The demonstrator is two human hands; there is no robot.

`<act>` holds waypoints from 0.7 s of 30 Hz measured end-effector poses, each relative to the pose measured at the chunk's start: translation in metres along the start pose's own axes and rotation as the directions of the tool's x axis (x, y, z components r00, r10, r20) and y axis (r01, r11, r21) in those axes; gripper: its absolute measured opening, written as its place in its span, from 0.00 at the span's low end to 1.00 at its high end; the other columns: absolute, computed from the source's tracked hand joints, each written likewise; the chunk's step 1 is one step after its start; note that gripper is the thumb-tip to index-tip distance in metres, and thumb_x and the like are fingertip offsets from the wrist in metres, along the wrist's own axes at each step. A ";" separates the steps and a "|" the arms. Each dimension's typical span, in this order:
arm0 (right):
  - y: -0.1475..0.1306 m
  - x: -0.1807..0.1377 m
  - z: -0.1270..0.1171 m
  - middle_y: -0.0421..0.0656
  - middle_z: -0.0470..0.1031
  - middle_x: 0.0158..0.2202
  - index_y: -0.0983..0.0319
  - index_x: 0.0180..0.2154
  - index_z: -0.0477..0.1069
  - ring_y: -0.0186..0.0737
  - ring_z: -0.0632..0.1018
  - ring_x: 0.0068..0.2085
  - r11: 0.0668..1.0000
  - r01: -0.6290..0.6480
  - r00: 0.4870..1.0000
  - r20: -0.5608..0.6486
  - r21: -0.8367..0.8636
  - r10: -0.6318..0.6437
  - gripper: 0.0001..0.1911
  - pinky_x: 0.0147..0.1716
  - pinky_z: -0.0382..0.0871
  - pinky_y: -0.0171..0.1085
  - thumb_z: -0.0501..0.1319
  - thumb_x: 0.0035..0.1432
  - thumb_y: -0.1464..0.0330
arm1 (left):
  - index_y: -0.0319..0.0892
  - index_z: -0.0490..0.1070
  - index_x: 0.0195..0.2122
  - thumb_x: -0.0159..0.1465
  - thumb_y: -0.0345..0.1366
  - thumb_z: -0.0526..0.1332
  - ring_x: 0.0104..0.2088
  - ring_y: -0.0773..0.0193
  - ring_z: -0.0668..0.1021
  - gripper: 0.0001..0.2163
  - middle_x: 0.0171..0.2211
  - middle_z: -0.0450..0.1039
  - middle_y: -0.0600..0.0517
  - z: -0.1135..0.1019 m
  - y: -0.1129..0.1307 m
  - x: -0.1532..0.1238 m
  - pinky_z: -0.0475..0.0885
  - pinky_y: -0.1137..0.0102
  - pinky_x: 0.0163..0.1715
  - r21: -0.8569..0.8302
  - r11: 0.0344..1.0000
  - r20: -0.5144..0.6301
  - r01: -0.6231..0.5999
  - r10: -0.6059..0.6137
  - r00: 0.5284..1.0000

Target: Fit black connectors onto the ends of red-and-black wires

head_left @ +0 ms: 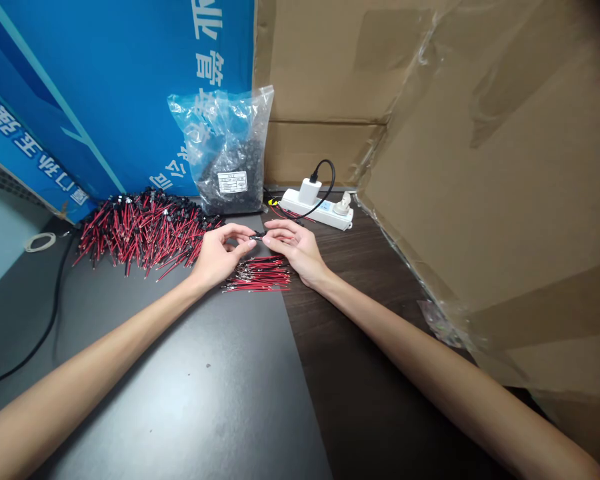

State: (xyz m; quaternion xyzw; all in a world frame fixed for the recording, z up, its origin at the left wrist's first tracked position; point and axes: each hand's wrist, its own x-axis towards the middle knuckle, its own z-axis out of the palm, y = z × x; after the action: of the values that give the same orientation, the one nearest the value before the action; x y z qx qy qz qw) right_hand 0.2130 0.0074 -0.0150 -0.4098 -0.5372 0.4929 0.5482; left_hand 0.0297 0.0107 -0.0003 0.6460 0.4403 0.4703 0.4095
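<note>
At the frame's centre, your left hand [224, 252] and right hand [296, 248] both pinch a small dark part [257, 237] between closed fingers, red-and-black wires [264, 275] just below, a larger wire pile [143, 233] farther left

a bag [233, 160] stands behind the wire row [263, 274], between the wire heap [143, 230] and a power strip [325, 212].

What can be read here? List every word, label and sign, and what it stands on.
"业", "管", "公", "司": blue board, turned sideways; another character behind the bag is obscured.
"AYT", as best I can read: label on the bag; its other lines are too small.
Left panel: white characters, too slanted and blurred to quote surely.
Power strip: small blue mark, too small to read.
</note>
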 end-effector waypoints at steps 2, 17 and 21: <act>0.000 0.000 0.000 0.42 0.81 0.34 0.59 0.42 0.75 0.40 0.81 0.39 1.000 0.001 1.000 0.010 -0.009 -0.001 0.21 0.50 0.74 0.46 0.74 0.46 0.60 | 0.38 0.79 0.36 0.53 0.39 0.71 0.33 0.62 0.78 0.12 0.33 0.80 0.47 0.000 0.000 0.000 0.71 0.69 0.31 0.004 1.000 0.002 -0.005 0.005 1.000; 0.003 0.001 0.000 0.42 0.82 0.33 0.61 0.41 0.75 0.41 0.81 0.37 0.999 -0.019 1.000 0.024 -0.043 0.020 0.22 0.45 0.74 0.44 0.74 0.44 0.59 | 0.39 0.81 0.33 0.52 0.39 0.71 0.31 0.62 0.78 0.10 0.31 0.80 0.48 0.000 0.003 0.000 0.70 0.69 0.29 0.052 0.998 0.027 -0.035 0.033 0.999; 0.002 0.001 0.000 0.42 0.81 0.33 0.61 0.41 0.75 0.40 0.81 0.37 0.999 -0.025 1.000 0.012 -0.037 0.026 0.23 0.45 0.74 0.44 0.75 0.44 0.59 | 0.40 0.81 0.34 0.52 0.39 0.71 0.31 0.62 0.78 0.10 0.30 0.80 0.48 0.000 0.003 0.000 0.70 0.69 0.29 0.051 0.998 0.030 -0.035 0.033 0.999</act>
State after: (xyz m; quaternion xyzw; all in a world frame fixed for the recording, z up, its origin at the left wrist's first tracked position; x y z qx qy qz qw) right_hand 0.2123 0.0084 -0.0166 -0.4235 -0.5444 0.4924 0.5309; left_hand 0.0299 0.0099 0.0022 0.6706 0.4353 0.4561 0.3909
